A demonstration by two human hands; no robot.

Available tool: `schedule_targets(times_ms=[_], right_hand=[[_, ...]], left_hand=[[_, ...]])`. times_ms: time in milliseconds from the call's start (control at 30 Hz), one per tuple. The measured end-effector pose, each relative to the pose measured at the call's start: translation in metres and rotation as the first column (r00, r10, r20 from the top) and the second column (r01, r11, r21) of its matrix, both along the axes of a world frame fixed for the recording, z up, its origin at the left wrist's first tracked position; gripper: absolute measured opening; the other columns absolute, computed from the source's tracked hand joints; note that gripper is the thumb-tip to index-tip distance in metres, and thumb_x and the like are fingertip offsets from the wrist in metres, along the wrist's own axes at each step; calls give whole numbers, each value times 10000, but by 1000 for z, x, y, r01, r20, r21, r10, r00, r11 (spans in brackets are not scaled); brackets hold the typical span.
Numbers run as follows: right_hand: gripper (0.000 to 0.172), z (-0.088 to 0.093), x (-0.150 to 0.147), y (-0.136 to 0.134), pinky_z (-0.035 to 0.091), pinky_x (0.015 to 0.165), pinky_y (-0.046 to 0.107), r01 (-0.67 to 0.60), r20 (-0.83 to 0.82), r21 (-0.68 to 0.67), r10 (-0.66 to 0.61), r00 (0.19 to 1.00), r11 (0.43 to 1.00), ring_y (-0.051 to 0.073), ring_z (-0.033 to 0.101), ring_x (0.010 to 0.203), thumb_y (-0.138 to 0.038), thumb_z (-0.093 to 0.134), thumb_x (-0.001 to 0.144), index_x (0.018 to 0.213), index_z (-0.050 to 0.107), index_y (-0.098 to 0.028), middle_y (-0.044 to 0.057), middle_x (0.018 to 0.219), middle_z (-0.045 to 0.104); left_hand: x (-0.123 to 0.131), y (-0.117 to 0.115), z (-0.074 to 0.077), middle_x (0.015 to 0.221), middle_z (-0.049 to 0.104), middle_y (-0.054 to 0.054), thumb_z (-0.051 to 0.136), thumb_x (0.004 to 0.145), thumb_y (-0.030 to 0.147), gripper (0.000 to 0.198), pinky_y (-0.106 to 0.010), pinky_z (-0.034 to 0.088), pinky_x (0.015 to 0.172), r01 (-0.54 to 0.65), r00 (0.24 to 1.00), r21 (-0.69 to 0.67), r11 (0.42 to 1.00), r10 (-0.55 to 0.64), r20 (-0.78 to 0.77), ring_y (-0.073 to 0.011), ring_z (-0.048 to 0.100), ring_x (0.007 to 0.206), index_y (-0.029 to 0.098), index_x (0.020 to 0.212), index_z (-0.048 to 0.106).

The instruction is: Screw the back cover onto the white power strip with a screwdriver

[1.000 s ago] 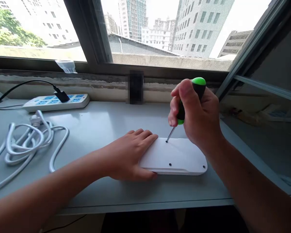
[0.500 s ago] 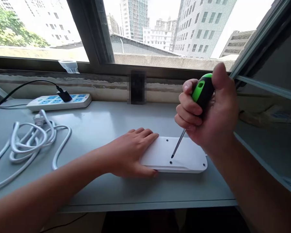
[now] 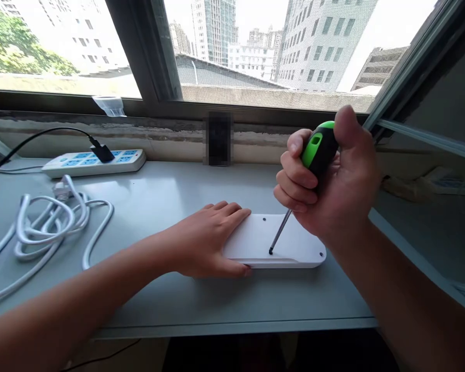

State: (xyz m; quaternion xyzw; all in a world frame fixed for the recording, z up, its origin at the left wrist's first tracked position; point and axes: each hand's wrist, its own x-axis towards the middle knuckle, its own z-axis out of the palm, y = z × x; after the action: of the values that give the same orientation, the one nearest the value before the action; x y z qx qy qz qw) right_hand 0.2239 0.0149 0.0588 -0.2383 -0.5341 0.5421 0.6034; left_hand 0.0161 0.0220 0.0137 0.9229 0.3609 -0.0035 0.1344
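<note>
Screwdriver tip in the white casing's 6 o'clock screw hole.
My right hand closes fully on its handle; my flat, empty left hand presses the casing's 9 o'clock end on the desk.

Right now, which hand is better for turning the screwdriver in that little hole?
The right. The right hand grips the screwdriver, tip at the near-edge hole of the white case. The left hand lies flat on the case's left end, probably steadying it.
</note>
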Motion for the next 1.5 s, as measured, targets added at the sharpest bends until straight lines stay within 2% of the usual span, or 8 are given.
schedule_targets(times_ms=[233, 533, 767, 1033, 1200, 1300, 1400, 1500], right_hand=[[639, -1, 1, -1, 227, 335, 241, -93, 24, 48, 92, 996, 995, 68, 177, 359, -833, 462, 954, 744, 555, -237, -79, 514, 267], [395, -1, 6, -3, 477, 469, 252, -319, 39, 112, 317, 948, 941, 82, 564, 504, -579, 572, 1017, 915, 625, -201, -9, 799, 604], [382, 4, 10, -2, 304, 400, 242, -345, 70, 13, 343, 937, 939, 61, 291, 388, -629, 569, 1009, 1027, 608, -249, -86, 582, 441], [435, -1, 0, -11, 359, 448, 222, -269, 12, 96, 269, 963, 958, 49, 419, 472, -601, 510, 1065, 922, 595, -199, -37, 742, 496], [428, -5, -3, -23, 331, 431, 205, -83, 19, 118, 81, 997, 990, 48, 262, 419, -643, 464, 1069, 961, 573, -244, -82, 630, 381], [456, -8, 2, -15, 354, 417, 204, -138, 15, 104, 137, 990, 985, 46, 277, 406, -656, 475, 1059, 957, 604, -231, -83, 615, 394], [401, 5, 11, 3, 484, 475, 223, -408, 141, 109, 392, 909, 907, 61, 494, 457, -567, 542, 1060, 944, 633, -195, -50, 672, 549], [308, 41, 19, 24, 615, 678, 272, -635, 571, -3, 523, 633, 772, 132, 724, 722, -443, 653, 1030, 952, 682, -147, 44, 853, 728]], left_hand=[[1, 0, 0, 1302, 651, -149, 754, 838, 706, 874, -465, 483, 1013, 11, 1000, 11, 1000, -11, 14, -370, 598, 1172, 163, 1489, 545], [0, 0, 0, 1381, 641, -154, 751, 846, 681, 834, -480, 476, 1061, 7, 1000, -10, 1000, -7, 21, -385, 584, 1233, 165, 1471, 554], [2, -1, 3, 1311, 656, -161, 751, 838, 695, 884, -461, 487, 1014, -9, 1000, -13, 1000, 9, -11, -381, 601, 1172, 140, 1493, 543], [0, -1, -2, 1368, 628, -137, 750, 851, 668, 827, -494, 460, 1066, 1, 1000, -30, 1000, 0, 15, -360, 569, 1199, 159, 1472, 552], [4, -2, -3, 1343, 633, -148, 758, 847, 657, 843, -505, 449, 1084, 0, 1000, -20, 1000, 0, 17, -360, 569, 1206, 144, 1477, 533], [5, -5, -2, 1325, 645, -149, 762, 840, 662, 816, -508, 460, 1068, -3, 1000, -22, 1000, 4, 18, -363, 580, 1191, 155, 1444, 552], [4, -5, -3, 1343, 650, -152, 765, 835, 665, 760, -513, 463, 1085, 3, 999, -18, 1000, -3, 44, -376, 591, 1216, 171, 1383, 584], [2, -2, -3, 1371, 655, -161, 776, 824, 645, 740, -499, 481, 1076, -12, 997, -15, 1000, 13, 82, -391, 604, 1245, 176, 1366, 591]])
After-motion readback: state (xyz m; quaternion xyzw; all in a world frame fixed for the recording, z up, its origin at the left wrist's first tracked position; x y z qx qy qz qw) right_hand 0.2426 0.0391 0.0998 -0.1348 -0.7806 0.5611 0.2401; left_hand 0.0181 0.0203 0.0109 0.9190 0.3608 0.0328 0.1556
